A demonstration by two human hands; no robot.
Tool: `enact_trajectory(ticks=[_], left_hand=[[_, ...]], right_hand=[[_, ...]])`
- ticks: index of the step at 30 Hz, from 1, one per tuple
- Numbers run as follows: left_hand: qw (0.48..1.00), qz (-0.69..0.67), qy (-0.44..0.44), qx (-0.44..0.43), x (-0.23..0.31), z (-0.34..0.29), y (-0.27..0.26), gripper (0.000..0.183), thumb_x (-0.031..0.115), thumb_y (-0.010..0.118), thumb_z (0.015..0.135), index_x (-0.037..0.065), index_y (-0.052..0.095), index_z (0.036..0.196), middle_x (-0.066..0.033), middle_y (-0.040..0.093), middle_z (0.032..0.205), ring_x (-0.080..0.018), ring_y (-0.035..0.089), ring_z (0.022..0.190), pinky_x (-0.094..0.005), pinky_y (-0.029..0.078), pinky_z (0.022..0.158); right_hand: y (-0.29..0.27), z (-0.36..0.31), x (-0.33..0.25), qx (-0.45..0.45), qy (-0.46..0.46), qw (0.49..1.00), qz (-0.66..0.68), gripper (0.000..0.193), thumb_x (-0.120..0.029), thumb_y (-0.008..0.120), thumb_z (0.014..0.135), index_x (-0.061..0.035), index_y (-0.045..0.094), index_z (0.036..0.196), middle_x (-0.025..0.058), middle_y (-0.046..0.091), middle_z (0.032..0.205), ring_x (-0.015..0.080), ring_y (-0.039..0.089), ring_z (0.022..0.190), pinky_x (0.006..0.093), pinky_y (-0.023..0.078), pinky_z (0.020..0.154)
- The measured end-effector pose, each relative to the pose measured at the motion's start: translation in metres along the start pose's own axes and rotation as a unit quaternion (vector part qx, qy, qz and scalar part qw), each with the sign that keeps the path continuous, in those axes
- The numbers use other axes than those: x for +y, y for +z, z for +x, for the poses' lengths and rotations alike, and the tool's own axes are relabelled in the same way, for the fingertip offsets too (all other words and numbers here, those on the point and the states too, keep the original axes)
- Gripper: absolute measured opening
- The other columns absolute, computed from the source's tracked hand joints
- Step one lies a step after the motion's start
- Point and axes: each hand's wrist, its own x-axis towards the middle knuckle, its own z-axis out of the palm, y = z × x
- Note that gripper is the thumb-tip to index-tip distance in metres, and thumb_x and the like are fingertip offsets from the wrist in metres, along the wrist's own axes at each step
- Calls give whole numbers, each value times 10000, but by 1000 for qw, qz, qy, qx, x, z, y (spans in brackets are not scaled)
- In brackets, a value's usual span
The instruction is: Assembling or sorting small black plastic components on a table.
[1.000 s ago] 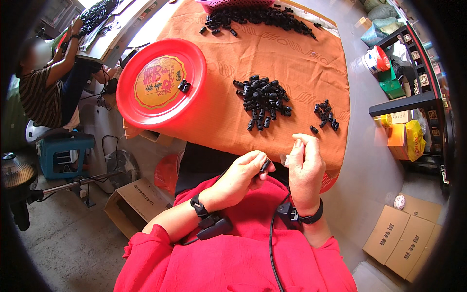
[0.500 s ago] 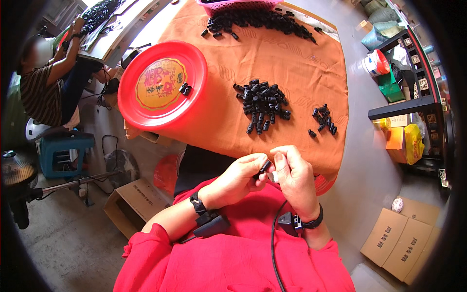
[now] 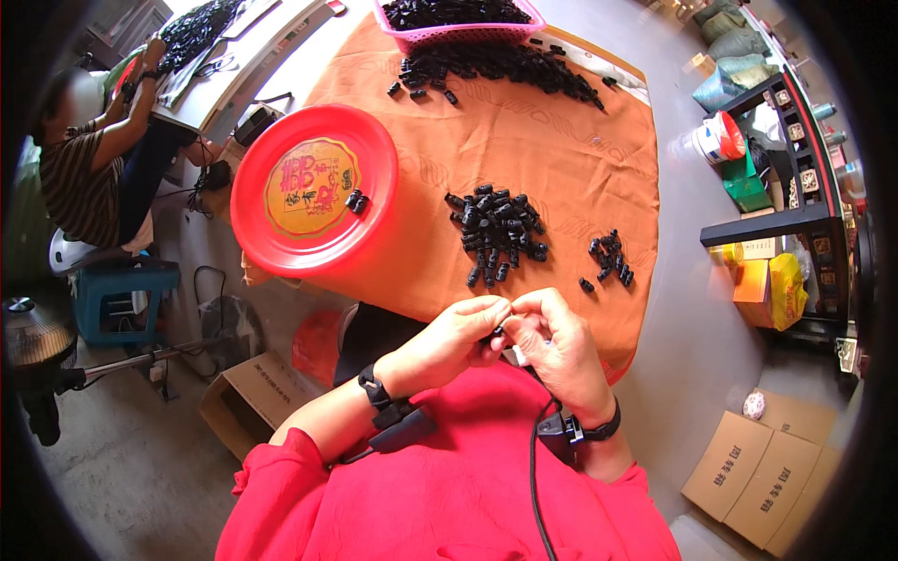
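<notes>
At the table's near edge, my left hand (image 3: 456, 335) pinches a small black plastic fitting (image 3: 499, 331), mostly covered by the fingers. My right hand (image 3: 559, 348) meets it there, thumb and fingertips closed against the left fingertips. Something small and white (image 3: 510, 355) shows just beneath the right fingers; its kind cannot be made out. Beyond the hands, a pile of black fittings (image 3: 496, 234) lies on the orange tablecloth (image 3: 421, 196). A smaller group of black pieces (image 3: 611, 260) lies to its right.
A red round tray (image 3: 379, 220) with a few black pieces stands at left. At the far edge are a pink basket (image 3: 449, 35) and a long heap of fittings (image 3: 505, 70). A co-worker (image 3: 89, 178) sits far left. Cardboard boxes (image 3: 748, 477) lie at right.
My two hands have closed together, the right fingers coming in from apart to the left fingertips. The black fitting is now more hidden. The whole view has shifted slightly.
</notes>
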Motion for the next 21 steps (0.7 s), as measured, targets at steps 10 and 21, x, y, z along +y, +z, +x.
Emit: enact_trajectory(ticks=[10,21], left_hand=[[999,-49,9,11,20,-5,-29,238,282,531,1010,56,605,999,-48,628,846,-147,620,742,-246,429,538],[700,608,214,307,19,27,-38,265,253,701,913,25,569,889,-154,629,864,-335,639,856,-411,501,738]], right_hand=[[-6,18,10,57,35,996,56,130,-146,573,1023,-24,616,1023,-9,587,730,50,569,665,237,481,596],[-15,26,22,69,52,996,27,137,-155,539,1041,-42,616,1042,-42,523,720,28,493,636,200,431,586]])
